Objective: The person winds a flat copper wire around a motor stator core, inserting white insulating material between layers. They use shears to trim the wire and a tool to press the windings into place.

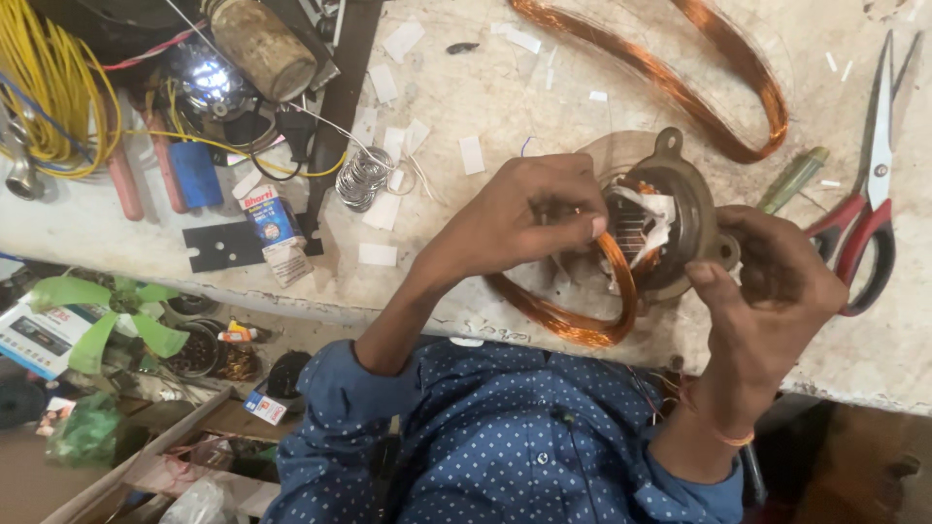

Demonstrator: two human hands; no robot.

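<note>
A round grey motor stator (680, 209) with white insulation paper in its slots stands tilted on the worn workbench (466, 97). My right hand (767, 291) grips its right rim. My left hand (529, 213) pinches a copper wire coil (582, 311) at the stator's left face; the coil loops down toward the bench's front edge. How far the coil sits inside the slots is hidden by my fingers.
A larger loose copper coil (718, 87) lies at the back. Red-handled scissors (869, 204) and a green-handled screwdriver (794, 178) lie to the right. At left are a solder spool (361, 180), a small box (272, 218), yellow wire (49, 87), and scattered white paper strips.
</note>
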